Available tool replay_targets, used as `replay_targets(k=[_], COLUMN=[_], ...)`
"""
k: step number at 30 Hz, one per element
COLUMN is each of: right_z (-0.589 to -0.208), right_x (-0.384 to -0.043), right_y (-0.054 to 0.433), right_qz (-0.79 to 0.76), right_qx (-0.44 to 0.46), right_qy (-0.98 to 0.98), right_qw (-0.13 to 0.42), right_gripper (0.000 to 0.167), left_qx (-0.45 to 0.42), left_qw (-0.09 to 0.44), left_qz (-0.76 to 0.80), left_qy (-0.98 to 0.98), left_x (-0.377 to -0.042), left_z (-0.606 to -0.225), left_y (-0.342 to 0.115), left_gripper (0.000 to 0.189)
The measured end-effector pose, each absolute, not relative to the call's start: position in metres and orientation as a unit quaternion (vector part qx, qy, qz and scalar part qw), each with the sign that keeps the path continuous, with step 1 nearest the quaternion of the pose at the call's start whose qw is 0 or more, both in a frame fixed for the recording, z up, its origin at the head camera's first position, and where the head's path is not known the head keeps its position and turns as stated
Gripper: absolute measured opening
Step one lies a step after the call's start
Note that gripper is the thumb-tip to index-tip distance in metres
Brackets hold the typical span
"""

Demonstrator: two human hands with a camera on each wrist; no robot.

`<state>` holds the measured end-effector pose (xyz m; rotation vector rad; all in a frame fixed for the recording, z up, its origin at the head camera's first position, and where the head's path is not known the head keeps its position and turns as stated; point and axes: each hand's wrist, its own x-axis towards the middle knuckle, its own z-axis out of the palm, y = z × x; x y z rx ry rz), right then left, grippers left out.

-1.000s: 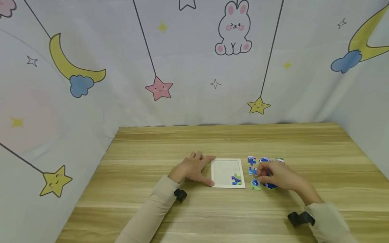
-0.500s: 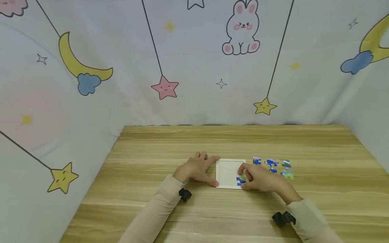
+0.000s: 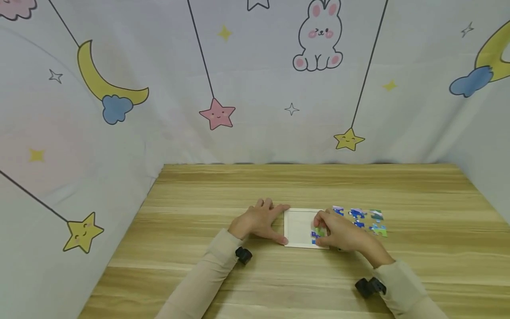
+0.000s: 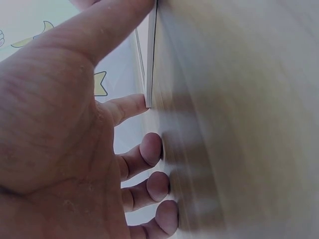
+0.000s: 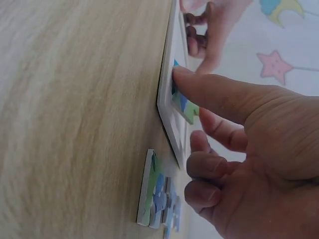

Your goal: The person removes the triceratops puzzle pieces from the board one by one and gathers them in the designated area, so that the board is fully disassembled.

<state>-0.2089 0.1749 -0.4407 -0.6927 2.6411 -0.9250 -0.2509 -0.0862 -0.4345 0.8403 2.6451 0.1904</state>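
My left hand (image 3: 258, 222) rests at the left side of a white square puzzle tray (image 3: 286, 227). Its straight thumb and index finger touch the tray's two left corners, fingers spread. At the tray's lower right, my right hand (image 3: 343, 232) pinches a blue and green puzzle piece (image 3: 314, 235) between thumb and index finger. In the right wrist view the thumb lies on the piece (image 5: 189, 109), whose green edge shows above the tray's corner; the other fingers are curled. My right hand hides part of the tray's right side.
Several loose puzzle pieces (image 3: 357, 213) lie right of the tray on the wooden table (image 3: 223, 186); my right hand covers some. Behind stands a white cloth (image 3: 255, 137) printed with stars, moons and a rabbit. A black wrist camera (image 3: 369, 287) sits on each forearm.
My right hand has moved left from the loose pieces to the tray's lower right corner. The left hand stays at the tray's left edge. The head view has shifted slightly.
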Motion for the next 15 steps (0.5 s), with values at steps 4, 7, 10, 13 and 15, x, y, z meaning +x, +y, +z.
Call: replay_targets(k=[4, 7, 10, 13, 15], right_z=[-0.440, -0.439, -0.436, -0.433, -0.430], right_x=[-0.208, -0.207, -0.207, -0.208, -0.209], right_y=[0.176, 0.178, 0.183, 0.192, 0.199], right_qz=[-0.334, -0.362, -0.374, -0.355, -0.348], right_qx=[-0.237, -0.234, -0.234, -0.249, -0.259], right_qy=[0.902, 0.888, 0.882, 0.890, 0.892], right_qw=[0.137, 0.159, 0.167, 0.141, 0.128], right_gripper=[0.025, 0.017, 0.011, 0.009, 0.008], left_qx=[0.295, 0.295, 0.295, 0.298, 0.299], left_qw=[0.181, 0.182, 0.182, 0.182, 0.183], left_qz=[0.073, 0.073, 0.072, 0.074, 0.074], left_qy=[0.935, 0.935, 0.935, 0.934, 0.934], left_x=[-0.251, -0.250, -0.250, -0.250, -0.251], left_z=[-0.436, -0.436, -0.435, -0.435, -0.435], left_y=[-0.085, -0.084, -0.084, -0.085, -0.086], left_gripper=[0.098, 0.098, 0.098, 0.098, 0.098])
